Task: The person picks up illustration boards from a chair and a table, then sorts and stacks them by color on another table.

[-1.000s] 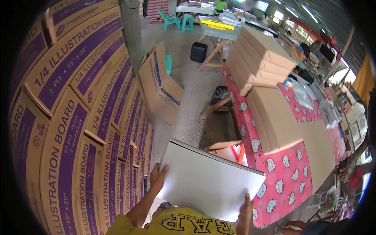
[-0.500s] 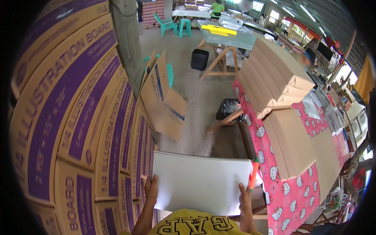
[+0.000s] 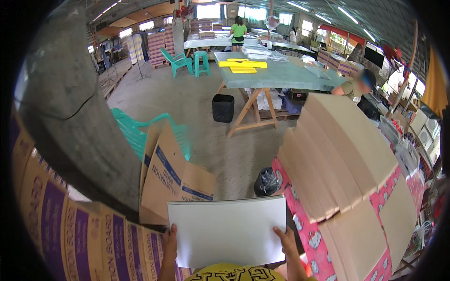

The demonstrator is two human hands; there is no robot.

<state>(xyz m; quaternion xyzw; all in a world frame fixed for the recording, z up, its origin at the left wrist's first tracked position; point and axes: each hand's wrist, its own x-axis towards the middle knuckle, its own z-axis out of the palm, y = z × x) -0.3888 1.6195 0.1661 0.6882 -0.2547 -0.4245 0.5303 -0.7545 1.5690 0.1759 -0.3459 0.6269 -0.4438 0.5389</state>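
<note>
A stack of white boards (image 3: 227,232) spans the space in front of my body, its thin edges showing along the far side. My left hand (image 3: 170,241) grips its left edge, thumb on the top face. On the right edge my right hand (image 3: 286,240) holds it the same way, fingers mostly hidden underneath. Just beyond the boards, on the left, stands an opened brown carton (image 3: 164,178) with a blue band. To the right, brown cardboard packs (image 3: 333,154) are piled on a table with a pink patterned cover (image 3: 311,234).
Stacked cartons with purple bands (image 3: 79,234) line my left, beside a concrete pillar (image 3: 61,107). A green chair (image 3: 129,131) stands behind the opened carton. Ahead are a black bin (image 3: 223,108), a bagged bin (image 3: 267,181) and a trestle table (image 3: 281,75). A person sits at right; others stand farther back.
My view has lifted and shifted forward, bringing the pillar, green chair and far tables more into sight. The boards stay in both hands. The carton wall at left now sits lower.
</note>
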